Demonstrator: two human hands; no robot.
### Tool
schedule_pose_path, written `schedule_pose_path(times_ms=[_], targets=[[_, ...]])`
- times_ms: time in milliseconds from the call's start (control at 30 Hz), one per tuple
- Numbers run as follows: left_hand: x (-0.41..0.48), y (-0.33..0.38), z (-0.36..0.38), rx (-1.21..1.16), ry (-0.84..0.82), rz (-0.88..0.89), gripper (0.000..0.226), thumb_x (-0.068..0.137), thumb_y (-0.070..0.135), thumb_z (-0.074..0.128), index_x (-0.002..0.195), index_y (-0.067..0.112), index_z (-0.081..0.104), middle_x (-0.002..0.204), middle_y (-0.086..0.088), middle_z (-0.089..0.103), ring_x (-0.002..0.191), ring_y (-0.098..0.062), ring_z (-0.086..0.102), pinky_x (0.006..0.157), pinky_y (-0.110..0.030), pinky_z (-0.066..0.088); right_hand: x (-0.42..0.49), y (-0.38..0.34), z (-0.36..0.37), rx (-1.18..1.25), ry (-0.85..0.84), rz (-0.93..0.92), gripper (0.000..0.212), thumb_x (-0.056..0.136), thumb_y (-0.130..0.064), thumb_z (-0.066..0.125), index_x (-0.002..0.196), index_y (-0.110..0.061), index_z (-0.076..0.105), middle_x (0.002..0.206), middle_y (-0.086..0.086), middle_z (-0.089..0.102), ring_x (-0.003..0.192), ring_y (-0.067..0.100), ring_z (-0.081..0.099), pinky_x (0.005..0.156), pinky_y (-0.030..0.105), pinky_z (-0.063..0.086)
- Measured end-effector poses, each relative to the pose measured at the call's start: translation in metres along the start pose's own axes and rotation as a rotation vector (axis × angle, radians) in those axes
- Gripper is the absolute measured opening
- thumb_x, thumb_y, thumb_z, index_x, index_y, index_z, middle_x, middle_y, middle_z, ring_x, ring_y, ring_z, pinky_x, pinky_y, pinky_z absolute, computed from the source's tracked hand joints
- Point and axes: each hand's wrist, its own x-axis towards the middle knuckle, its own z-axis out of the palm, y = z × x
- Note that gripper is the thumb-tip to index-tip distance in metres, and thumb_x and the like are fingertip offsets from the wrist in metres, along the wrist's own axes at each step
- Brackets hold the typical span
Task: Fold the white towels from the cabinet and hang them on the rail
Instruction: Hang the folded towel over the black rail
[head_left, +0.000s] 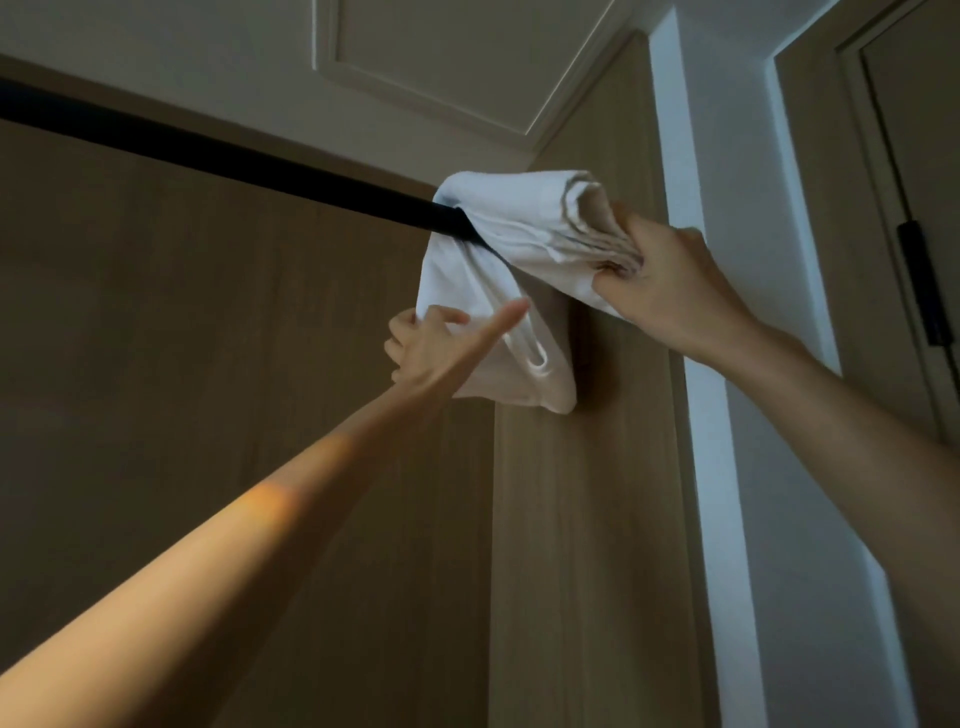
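Hanging towel: the white towel lay over the black rail close to the rail's right end, beside the side panel. One bunched, layered end stood out on the right. The other part hung below the rail, in front of that panel.
Right grip: the right grip was closed round the bunched end, its fingers sunk in the folds, about level with the rail.
Left grip: the left grip was lower and to the left. Its curled fingers seemed to pinch the left edge of the hanging part, and one finger lay straight across the cloth.
Fold: it looked loose, with layers fanning apart at the right grip and creases running slantwise where the cloth crossed the rail.
Slipping: much of the bulk seemed gathered on the right grip's side, so releasing there first would likely let that weight drag the towel off the rail.
Unfolding: a tug by the left grip on a single layer could open the fold and leave the ends uneven.
Crowding: the towel sat hard by the side panel and might bunch against it instead of hanging flat.
Surroundings: a wood-look back panel stood behind the rail and a pale moulded ceiling was above. A white frame and a door with a dark fitting were to the right.
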Motion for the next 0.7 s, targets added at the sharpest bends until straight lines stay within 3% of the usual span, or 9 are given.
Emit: schedule_pose_path(times_ms=[67, 133, 200, 267, 333, 467, 600, 700], targets=[[0.0, 0.009, 0.009, 0.088, -0.03, -0.05, 0.09, 0.052, 0.086, 0.062, 0.118, 0.026, 0.054, 0.155, -0.008, 0.008, 0.142, -0.032, 0.012, 0.113, -0.057, 0.02, 0.003, 0.0, -0.004, -0.016, 0.059, -0.051, 0.028, 0.082, -0.013, 0.056, 0.107, -0.027, 0.056, 0.085, -0.007, 0.058, 0.083, 0.021, 0.059, 0.068, 0.03, 0.045], [0.0, 0.019, 0.023, 0.119, -0.002, -0.081, 0.09, 0.048, 0.086, 0.064, 0.113, 0.024, 0.051, 0.158, -0.012, -0.012, 0.145, -0.038, -0.004, 0.111, -0.066, 0.01, 0.006, 0.001, -0.007, -0.038, 0.089, -0.092, 0.023, 0.083, -0.013, 0.055, 0.104, -0.023, 0.054, 0.086, -0.006, 0.057, 0.082, 0.022, 0.058, 0.066, 0.029, 0.043], [0.002, 0.026, 0.034, 0.152, 0.054, -0.113, 0.099, 0.054, 0.079, 0.069, 0.128, 0.019, 0.041, 0.157, -0.014, -0.022, 0.144, -0.041, -0.012, 0.109, -0.07, 0.006, 0.009, 0.003, -0.009, -0.068, 0.087, -0.107, 0.019, 0.086, -0.013, 0.055, 0.104, -0.02, 0.052, 0.089, -0.003, 0.058, 0.082, 0.023, 0.058, 0.066, 0.03, 0.043], [0.009, 0.025, 0.038, 0.171, 0.085, -0.129, 0.113, 0.064, 0.065, 0.074, 0.146, 0.016, 0.014, 0.156, -0.017, -0.023, 0.144, -0.045, -0.01, 0.11, -0.069, 0.009, 0.012, 0.003, -0.009, -0.114, 0.078, -0.127, 0.018, 0.089, -0.015, 0.054, 0.106, -0.017, 0.051, 0.094, 0.002, 0.063, 0.084, 0.026, 0.059, 0.068, 0.034, 0.048], [0.019, 0.02, 0.036, 0.133, 0.14, -0.098, 0.11, 0.072, 0.053, 0.073, 0.147, 0.015, 0.003, 0.157, -0.021, -0.012, 0.143, -0.046, 0.005, 0.109, -0.067, 0.016, 0.014, 0.003, -0.008, -0.156, 0.083, -0.147, 0.018, 0.09, -0.015, 0.055, 0.107, -0.015, 0.05, 0.098, 0.006, 0.065, 0.086, 0.029, 0.059, 0.068, 0.036, 0.048], [0.033, 0.013, 0.03, 0.109, 0.307, 0.036, 0.071, 0.082, 0.045, 0.063, 0.132, 0.008, 0.027, 0.139, -0.017, 0.034, 0.12, -0.04, 0.046, 0.096, -0.051, 0.042, 0.015, 0.001, -0.002, -0.167, 0.106, -0.191, 0.018, 0.091, -0.019, 0.058, 0.107, -0.017, 0.051, 0.101, 0.007, 0.065, 0.086, 0.028, 0.06, 0.065, 0.034, 0.046], [0.047, 0.017, 0.02, 0.221, 0.322, 0.082, 0.041, 0.098, 0.043, 0.042, 0.118, 0.007, 0.047, 0.126, -0.017, 0.047, 0.111, -0.04, 0.052, 0.086, -0.044, 0.042, 0.019, -0.001, 0.003, -0.143, 0.122, -0.187, 0.017, 0.089, -0.023, 0.065, 0.097, -0.019, 0.05, 0.09, 0.005, 0.064, 0.079, 0.025, 0.057, 0.061, 0.033, 0.043], [0.06, 0.01, 0.007, 0.133, 0.305, 0.13, 0.034, 0.1, 0.04, 0.038, 0.089, 0.01, 0.049, 0.103, -0.014, 0.06, 0.102, -0.038, 0.056, 0.077, -0.038, 0.04, 0.024, -0.006, 0.005, -0.172, 0.131, -0.245, 0.013, 0.089, -0.018, 0.064, 0.092, -0.021, 0.053, 0.082, -0.002, 0.055, 0.072, 0.018, 0.048, 0.052, 0.028, 0.028]])
